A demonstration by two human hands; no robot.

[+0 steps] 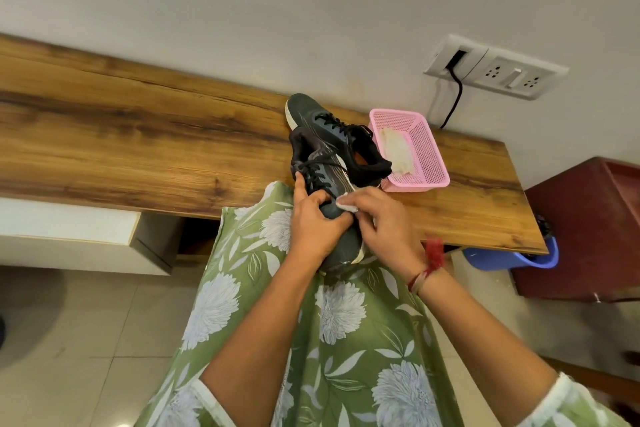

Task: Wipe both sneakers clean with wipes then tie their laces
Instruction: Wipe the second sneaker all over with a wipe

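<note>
Honestly, left hand (313, 218) clamped the near sneaker (329, 191) propped off the shelf edge while right hand (377, 215) pinched the wipe (344, 203); hard rubbing could've tipped it loose.

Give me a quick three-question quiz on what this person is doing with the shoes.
1. True or false: both sneakers lie on the wooden shelf.
2. Which hand presses the wipe on the held sneaker? A) left B) right
3. What lies in the pink basket?

Key: 1 false, the left hand holds one sneaker up. 2 B, the right hand. 3 White wipes.
</note>
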